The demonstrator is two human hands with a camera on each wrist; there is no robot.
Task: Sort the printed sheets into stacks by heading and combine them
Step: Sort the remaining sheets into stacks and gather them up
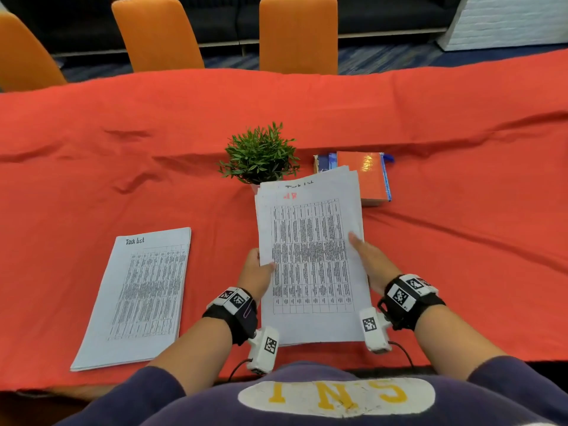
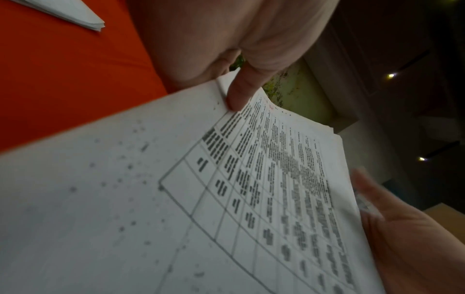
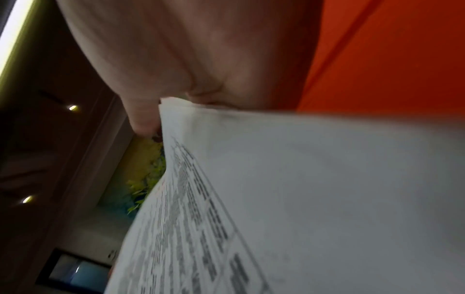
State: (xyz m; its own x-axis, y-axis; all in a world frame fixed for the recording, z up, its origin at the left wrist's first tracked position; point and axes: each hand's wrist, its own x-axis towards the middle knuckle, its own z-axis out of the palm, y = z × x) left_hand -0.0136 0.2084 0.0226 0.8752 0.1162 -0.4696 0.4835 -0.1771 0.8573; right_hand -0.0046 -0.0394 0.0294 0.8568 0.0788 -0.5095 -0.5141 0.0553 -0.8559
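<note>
head view shows the loose bundle of white printed table sheets (image 1: 310,259) raised over the red-clothed table (image 1: 123,149), left hand (image 1: 256,273) pinching its left edge, right hand (image 1: 373,264) cupping the right edge with thumb on top; light, floppy, apt to fan, so i'd grip both long edges mid-length.

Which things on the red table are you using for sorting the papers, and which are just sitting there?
For the job:
held sheets, gripped by left hand and right hand
Task list stack, lying flat

Just sitting there:
potted plant
orange book
blue book
orange chairs
</note>
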